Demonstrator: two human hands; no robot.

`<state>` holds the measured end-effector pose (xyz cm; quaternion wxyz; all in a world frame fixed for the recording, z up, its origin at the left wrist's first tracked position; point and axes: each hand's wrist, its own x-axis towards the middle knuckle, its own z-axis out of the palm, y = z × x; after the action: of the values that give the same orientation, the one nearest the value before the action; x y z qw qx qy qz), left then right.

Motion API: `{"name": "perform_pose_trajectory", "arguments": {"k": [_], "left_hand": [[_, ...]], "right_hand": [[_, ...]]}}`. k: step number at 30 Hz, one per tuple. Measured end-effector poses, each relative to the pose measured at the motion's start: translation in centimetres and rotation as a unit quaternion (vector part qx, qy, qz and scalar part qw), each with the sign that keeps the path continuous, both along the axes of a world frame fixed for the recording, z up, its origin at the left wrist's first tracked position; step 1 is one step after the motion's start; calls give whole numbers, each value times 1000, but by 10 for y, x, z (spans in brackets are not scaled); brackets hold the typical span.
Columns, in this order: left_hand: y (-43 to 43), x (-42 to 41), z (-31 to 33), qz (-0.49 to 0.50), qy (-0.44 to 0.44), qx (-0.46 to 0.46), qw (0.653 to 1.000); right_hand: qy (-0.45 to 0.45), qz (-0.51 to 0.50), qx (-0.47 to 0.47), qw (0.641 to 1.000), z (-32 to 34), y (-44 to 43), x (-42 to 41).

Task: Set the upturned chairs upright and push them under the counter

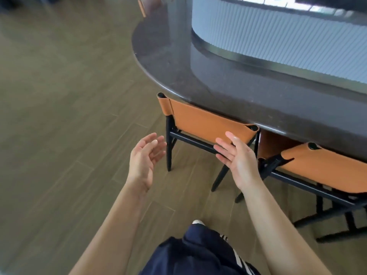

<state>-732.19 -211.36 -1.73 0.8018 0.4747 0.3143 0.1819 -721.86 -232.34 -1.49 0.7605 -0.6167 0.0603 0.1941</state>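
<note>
Wooden floor (59, 135) meets the table (162, 62), where one chair (198, 120) and its neighbour (327, 171) stand upright. Left grip (143, 157) and right grip (238, 157) hover open, empty; a crooked shove could tangle their legs.

Two chairs with orange backs and black frames stand upright: the left chair (206, 124) and the right chair (325, 165). A blurred shape (147, 4) in orange and brown at the top edge may be a third chair, but it is too smeared to count. There is one table (168, 56), dark and round-ended. Two bare grips show, the left grip (144, 161) and the right grip (238, 161). One white shoe tip (197, 222) is visible.
</note>
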Motion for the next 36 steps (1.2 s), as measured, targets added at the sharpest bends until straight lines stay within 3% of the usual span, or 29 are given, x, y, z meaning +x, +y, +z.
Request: {"name": "perform_pose_trajectory", "arguments": {"k": [8,15,24,36], "left_hand": [[106,-15,-1,98,-5,3,995],[220,19,9,156,-6,5,988],[364,56,29,221,-25,3,975],[601,77,37,145,-18,36,989]], "right_hand": [[-17,122,-15,992,6,120,33],[4,190,-4,982,5,257,76],[-39,294,-22,955,29,434,112],[-29,216,17,976,20,641,134]]}}
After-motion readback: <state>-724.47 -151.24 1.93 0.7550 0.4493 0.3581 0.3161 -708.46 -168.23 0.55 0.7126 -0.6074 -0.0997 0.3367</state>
